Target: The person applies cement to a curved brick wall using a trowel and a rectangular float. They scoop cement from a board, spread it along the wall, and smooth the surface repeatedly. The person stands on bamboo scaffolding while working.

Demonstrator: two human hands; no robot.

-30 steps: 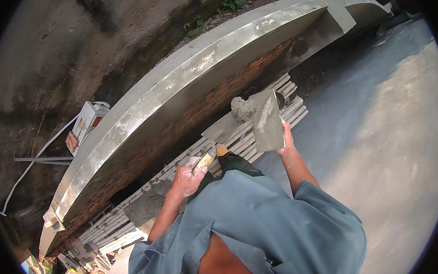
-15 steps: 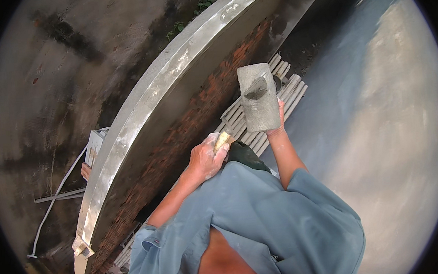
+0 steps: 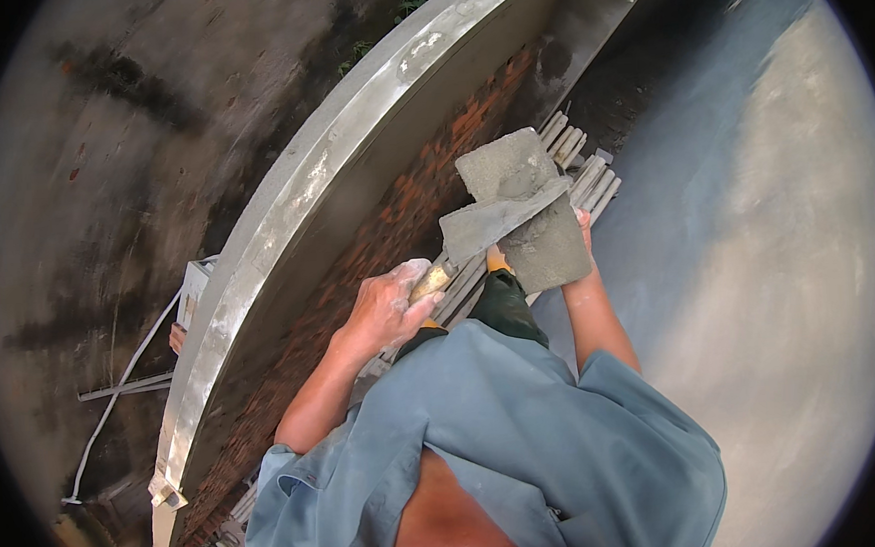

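My left hand (image 3: 396,298), whitened with dried mortar, is closed round the handle of a trowel (image 3: 490,226). The trowel's grey blade lies across the middle of a mortar board (image 3: 551,251), an oblong grey plate. A small lump of wet mortar (image 3: 520,184) shows on the board beside the blade's edge. My right hand (image 3: 584,239) grips the board from its right side and underneath; most of its fingers are hidden behind it.
To the left curves a wall with a smooth cement top (image 3: 283,198) and bare brick (image 3: 422,179) low on its inner face. Below the board is a platform of bamboo poles (image 3: 592,186), with my feet on it. White pipes (image 3: 114,394) stand beyond the wall.
The trowel blade has swung out over the mortar board and now covers its middle. My left hand has shifted slightly left, and the board has tilted and moved slightly.
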